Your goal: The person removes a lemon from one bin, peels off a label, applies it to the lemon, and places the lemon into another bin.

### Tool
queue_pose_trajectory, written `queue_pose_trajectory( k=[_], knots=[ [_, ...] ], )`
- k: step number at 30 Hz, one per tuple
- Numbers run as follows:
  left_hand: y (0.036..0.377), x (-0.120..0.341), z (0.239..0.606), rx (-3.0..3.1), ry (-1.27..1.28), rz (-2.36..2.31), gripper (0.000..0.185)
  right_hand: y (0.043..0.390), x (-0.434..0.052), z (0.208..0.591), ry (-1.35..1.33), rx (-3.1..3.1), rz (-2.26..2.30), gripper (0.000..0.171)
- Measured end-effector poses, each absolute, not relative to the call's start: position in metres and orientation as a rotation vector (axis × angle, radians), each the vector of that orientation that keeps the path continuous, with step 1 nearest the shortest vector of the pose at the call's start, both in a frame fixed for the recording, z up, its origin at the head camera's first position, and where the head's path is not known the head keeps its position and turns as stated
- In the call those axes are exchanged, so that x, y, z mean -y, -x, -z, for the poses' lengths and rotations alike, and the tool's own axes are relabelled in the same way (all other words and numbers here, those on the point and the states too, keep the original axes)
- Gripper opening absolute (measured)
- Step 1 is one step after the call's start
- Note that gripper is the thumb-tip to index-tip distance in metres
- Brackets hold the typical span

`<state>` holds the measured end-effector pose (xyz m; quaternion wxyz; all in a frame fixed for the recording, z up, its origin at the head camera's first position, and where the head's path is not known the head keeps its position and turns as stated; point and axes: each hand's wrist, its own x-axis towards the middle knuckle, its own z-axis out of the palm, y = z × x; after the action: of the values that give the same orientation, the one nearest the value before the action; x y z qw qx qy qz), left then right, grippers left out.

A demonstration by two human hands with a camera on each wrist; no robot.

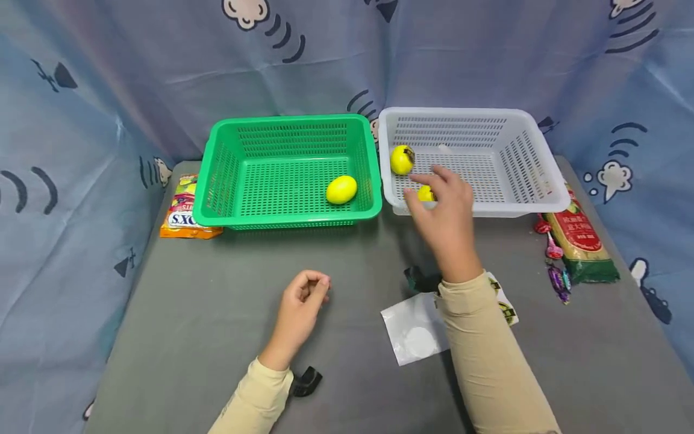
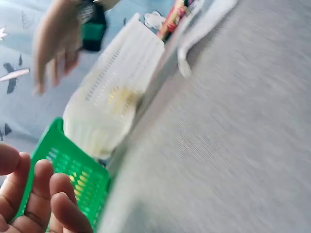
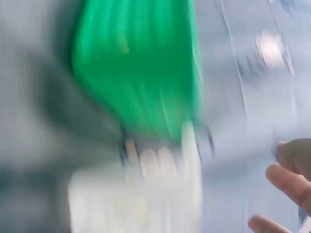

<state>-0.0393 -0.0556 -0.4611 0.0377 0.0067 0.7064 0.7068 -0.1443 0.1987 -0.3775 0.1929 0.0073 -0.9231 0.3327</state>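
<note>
My right hand (image 1: 449, 224) is over the front left of the white basket (image 1: 509, 208), fingers spread and nothing between them. Below it lies a lemon-like yellow fruit (image 1: 425, 193), partly hidden by the fingers; another, with a black label (image 1: 402, 160), rests at that basket's left side. A plain yellow lemon (image 1: 341, 190) sits in the green basket (image 1: 287, 219). My left hand (image 1: 300, 304) hovers over the table in front of the green basket, fingers loosely curled and holding nothing. In the left wrist view its fingertips (image 2: 63, 189) overlap the green basket.
A white sheet (image 1: 412, 328) and round black-and-yellow stickers (image 1: 508, 312) lie partly under the right forearm. An orange snack bag (image 1: 187, 211) stands left of the baskets. To the right are a red-and-green bag (image 1: 582, 235) and several wrapped candies (image 1: 555, 277). Patterned curtains hang behind.
</note>
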Motion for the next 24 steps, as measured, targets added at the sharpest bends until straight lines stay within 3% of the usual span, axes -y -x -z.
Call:
queue_pose_trajectory(
  k=[4,7,10,15,20,24],
  knots=[
    [0.042,0.066,0.456,-2.248,-0.039,-2.197,0.017,0.142,-0.141,0.393,-0.222,2.659,-0.876,0.029],
    [0.065,0.074,0.428,-2.407,-0.203,-2.114,0.016,0.139,-0.121,0.401,-0.229,2.709,-0.797,0.027],
    [0.112,0.08,0.381,-2.574,-0.415,-1.886,0.019,0.139,-0.118,0.403,-0.189,2.712,-0.754,0.025],
    [0.217,0.072,0.316,-2.57,-0.64,-1.439,0.026,0.139,-0.119,0.401,-0.189,2.758,-0.757,0.027],
    [0.299,0.047,0.333,-2.347,-0.577,-1.009,0.042,0.136,-0.116,0.402,-0.195,2.801,-0.784,0.027],
    [0.318,0.033,0.371,-2.182,-0.471,-0.706,0.055,0.134,-0.116,0.406,-0.223,2.788,-0.78,0.026]
  ],
)
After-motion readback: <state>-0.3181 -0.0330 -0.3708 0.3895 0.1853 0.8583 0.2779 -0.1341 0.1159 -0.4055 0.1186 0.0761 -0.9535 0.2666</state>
